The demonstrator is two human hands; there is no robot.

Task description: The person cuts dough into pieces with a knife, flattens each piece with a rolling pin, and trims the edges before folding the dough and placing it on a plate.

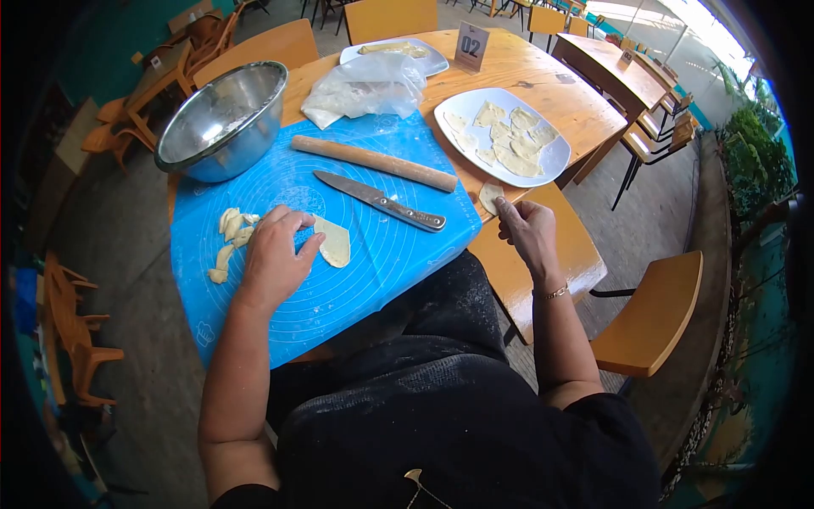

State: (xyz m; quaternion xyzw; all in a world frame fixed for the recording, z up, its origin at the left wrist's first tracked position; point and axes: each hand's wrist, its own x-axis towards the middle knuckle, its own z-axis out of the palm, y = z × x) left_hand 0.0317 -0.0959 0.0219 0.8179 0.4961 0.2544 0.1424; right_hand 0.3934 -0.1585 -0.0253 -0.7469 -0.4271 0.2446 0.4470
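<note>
My right hand [527, 227] pinches a small flat dough piece [490, 198] just below the white plate [561, 170], on which several flat dough pieces lie. Over the blue mat [373, 276], my left hand [278, 254] is held with thumb and fingers apart, at the left edge of a flat dough piece [333, 242]. Left of that hand is a pile of dough scraps [229, 222]. A knife [381, 202] lies on the mat beyond the hands, and a wooden rolling pin [373, 164] rests behind it.
A metal bowl [222, 127] stands at the mat's back left corner. Behind the mat are a plastic bag [365, 85], a second white plate [434, 61] and a number 02 sign [471, 47]. Chairs [651, 314] surround the wooden table [543, 72].
</note>
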